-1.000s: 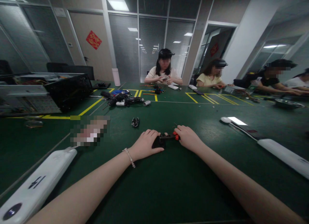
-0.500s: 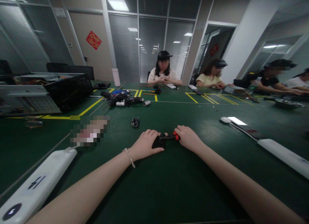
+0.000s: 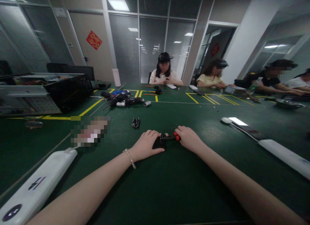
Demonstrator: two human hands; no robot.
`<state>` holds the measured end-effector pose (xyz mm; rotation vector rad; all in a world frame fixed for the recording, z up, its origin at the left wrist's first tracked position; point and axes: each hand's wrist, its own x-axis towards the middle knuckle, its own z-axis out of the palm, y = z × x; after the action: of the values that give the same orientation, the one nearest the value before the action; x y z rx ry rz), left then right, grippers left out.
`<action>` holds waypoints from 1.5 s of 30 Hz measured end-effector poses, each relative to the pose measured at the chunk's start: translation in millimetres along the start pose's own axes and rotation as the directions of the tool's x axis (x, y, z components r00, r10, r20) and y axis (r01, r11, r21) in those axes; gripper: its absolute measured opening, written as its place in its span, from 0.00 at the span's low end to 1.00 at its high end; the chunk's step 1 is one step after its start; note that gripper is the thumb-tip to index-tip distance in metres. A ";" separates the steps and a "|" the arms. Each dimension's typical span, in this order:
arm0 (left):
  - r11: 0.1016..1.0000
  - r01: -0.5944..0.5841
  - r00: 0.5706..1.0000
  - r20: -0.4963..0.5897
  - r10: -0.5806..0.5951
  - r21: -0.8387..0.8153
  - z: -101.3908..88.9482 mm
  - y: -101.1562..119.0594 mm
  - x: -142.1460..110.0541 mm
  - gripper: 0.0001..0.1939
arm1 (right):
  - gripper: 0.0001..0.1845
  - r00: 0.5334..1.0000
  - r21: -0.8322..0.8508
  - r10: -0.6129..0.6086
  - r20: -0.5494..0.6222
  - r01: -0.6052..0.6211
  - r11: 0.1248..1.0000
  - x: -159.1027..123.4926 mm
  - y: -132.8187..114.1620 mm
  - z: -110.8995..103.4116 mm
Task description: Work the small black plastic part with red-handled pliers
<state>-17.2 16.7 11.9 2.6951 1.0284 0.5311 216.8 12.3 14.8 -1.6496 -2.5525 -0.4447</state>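
Note:
My left hand (image 3: 144,146) rests on the green table (image 3: 155,189) with its fingers wrapped round a small black part (image 3: 159,143). What kind of part it is I cannot make out. Red-handled pliers (image 3: 177,136) are in my right hand (image 3: 190,139), which is closed on the grips. Their dark jaws point left and meet the black part at its right side. A thin dark wire or strip pokes up beside my right fingers. Ahead of my left hand lies a small black and silver component (image 3: 135,123).
White elongated devices lie left (image 3: 40,183) and right (image 3: 285,155). A computer case (image 3: 70,92) stands back left. Beyond are a pile of black cables and tools (image 3: 123,98), a small white cylinder (image 3: 147,103) and a pink bottle (image 3: 116,77). Several people sit across the table.
My hands, the pliers and the black part keep almost the same place. The person across the table has shifted slightly.

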 end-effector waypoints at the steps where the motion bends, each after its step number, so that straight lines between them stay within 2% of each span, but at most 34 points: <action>1: 1.000 -0.005 1.000 -0.006 0.005 0.003 0.3 -0.3 0.1 0.28 | 0.17 1.000 -0.001 -0.001 0.000 0.001 1.000 0.1 0.1 0.2; 22: 1.000 0.029 0.999 0.038 -0.029 0.000 -2.0 0.9 -0.1 0.29 | 0.17 1.000 -0.003 0.002 -0.007 -0.002 1.000 -0.5 -0.7 -1.1; 45: 1.000 0.006 1.000 0.009 -0.006 -0.003 0.4 -0.3 0.3 0.29 | 0.18 1.000 -0.014 0.002 -0.010 -0.002 1.000 -0.3 -1.8 -2.4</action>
<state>-17.0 17.1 11.6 2.6885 1.0315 0.5182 215.1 10.6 16.7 -1.6508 -2.5462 -0.4700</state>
